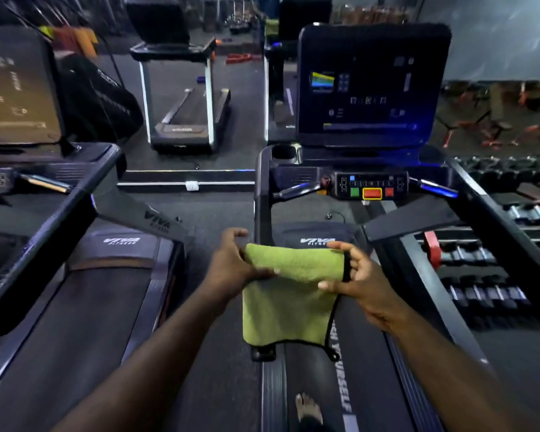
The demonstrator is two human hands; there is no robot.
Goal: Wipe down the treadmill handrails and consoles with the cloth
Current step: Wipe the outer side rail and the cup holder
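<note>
A green cloth (289,294) with a black hem hangs folded between my hands over the treadmill belt (312,363). My left hand (231,263) pinches its upper left corner. My right hand (356,275) pinches the upper right edge. Ahead stands the treadmill console (373,85) with a lit screen, and below it a button panel (371,185). The left handrail (261,210) and the right handrail (493,219) run back toward me on either side.
A second treadmill (75,244) stands to the left with its own console (16,88). A dumbbell rack (493,269) lines the right side. A mirror wall (184,88) lies ahead. My bare foot (307,410) is on the belt.
</note>
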